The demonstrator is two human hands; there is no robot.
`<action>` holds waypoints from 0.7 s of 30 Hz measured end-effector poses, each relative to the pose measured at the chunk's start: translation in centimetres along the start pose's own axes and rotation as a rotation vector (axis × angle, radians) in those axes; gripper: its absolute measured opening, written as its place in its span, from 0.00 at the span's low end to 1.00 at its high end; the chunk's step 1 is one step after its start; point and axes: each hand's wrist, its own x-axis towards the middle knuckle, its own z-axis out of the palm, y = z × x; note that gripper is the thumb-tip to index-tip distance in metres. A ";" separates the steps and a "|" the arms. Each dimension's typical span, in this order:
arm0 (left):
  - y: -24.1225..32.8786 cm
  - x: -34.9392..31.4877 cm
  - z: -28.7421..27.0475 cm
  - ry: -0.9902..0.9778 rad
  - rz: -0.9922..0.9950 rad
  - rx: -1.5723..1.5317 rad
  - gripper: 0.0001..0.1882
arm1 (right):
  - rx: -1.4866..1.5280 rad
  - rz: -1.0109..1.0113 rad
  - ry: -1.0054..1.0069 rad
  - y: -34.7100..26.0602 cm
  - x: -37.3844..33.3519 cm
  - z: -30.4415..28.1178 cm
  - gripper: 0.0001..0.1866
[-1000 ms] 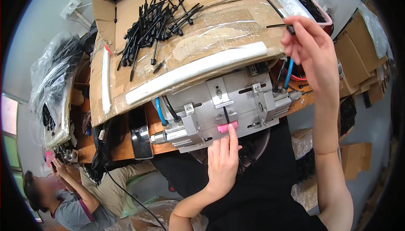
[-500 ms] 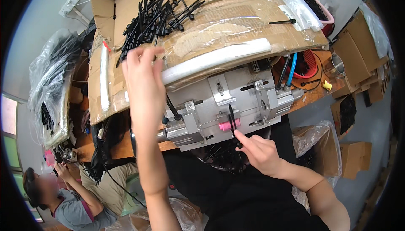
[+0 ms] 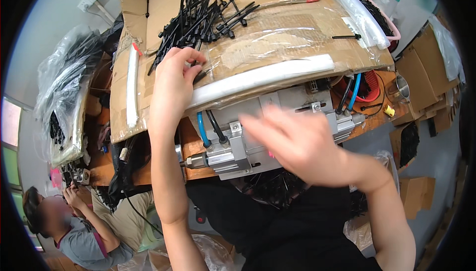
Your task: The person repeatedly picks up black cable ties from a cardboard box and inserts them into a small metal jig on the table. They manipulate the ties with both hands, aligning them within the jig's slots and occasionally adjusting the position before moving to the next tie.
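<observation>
In the head view, a heap of black knobbed rods (image 3: pixel 198 21) is spread on the cardboard (image 3: pixel 277 38) just ahead of the left hand (image 3: pixel 173 82) and slightly to its right. The left hand is half closed, its fingers curled toward the thumb at the heap's near edge; a short black piece (image 3: pixel 200 77) lies right beside the thumb. Whether a rod is pinched there cannot be told, as the fingertips are partly hidden. The right hand (image 3: pixel 297 144) is blurred above the metal fixture (image 3: pixel 230 159), its fingers loosely extended and its hold, if any, unreadable. A lone rod (image 3: pixel 346 36) lies well ahead of that hand, to its right.

The rods are judged light, fairly stiff and smooth, so slipping or tangling among crossed shafts may be expected. Each would best be grasped by its slim shaft just below the knob, where a fingertip pinch should suffice.
</observation>
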 end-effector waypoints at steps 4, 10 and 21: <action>0.7 0.3 -0.4 0.052 0.040 0.044 0.12 | -0.081 0.031 -0.146 5.7 9.6 5.6 0.02; -3.5 -0.2 -3.6 0.028 -0.266 -0.060 0.14 | -0.095 0.016 -0.198 9.9 6.8 1.6 0.03; 5.2 3.5 3.0 -0.036 0.116 -0.105 0.11 | -0.183 0.239 -0.063 21.1 -2.3 -7.8 0.07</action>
